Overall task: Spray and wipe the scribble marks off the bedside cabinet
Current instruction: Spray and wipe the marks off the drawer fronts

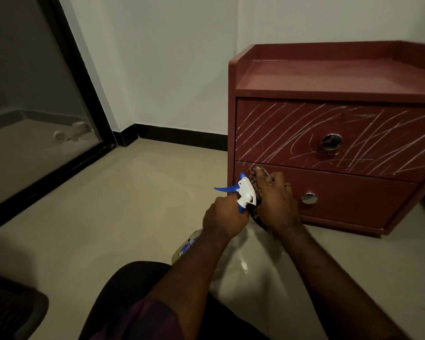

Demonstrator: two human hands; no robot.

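Scribble marks (287, 136), perhaps chalk, on glossy cabinet (353, 200)

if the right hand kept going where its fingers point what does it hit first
Likely the scribbled lower-left corner of the upper drawer: the right hand presses the cloth on the lower drawer, pointing up. Depth unclear.

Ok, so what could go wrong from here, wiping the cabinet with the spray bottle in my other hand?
1. The left hand grips the spray bottle right beside the right hand; a bump could fire spray onto that hand instead of the marks.
2. The cloth is only at the lower drawer corner; the scribble marks across the upper drawer are untouched, and a dirty cloth might smear them.
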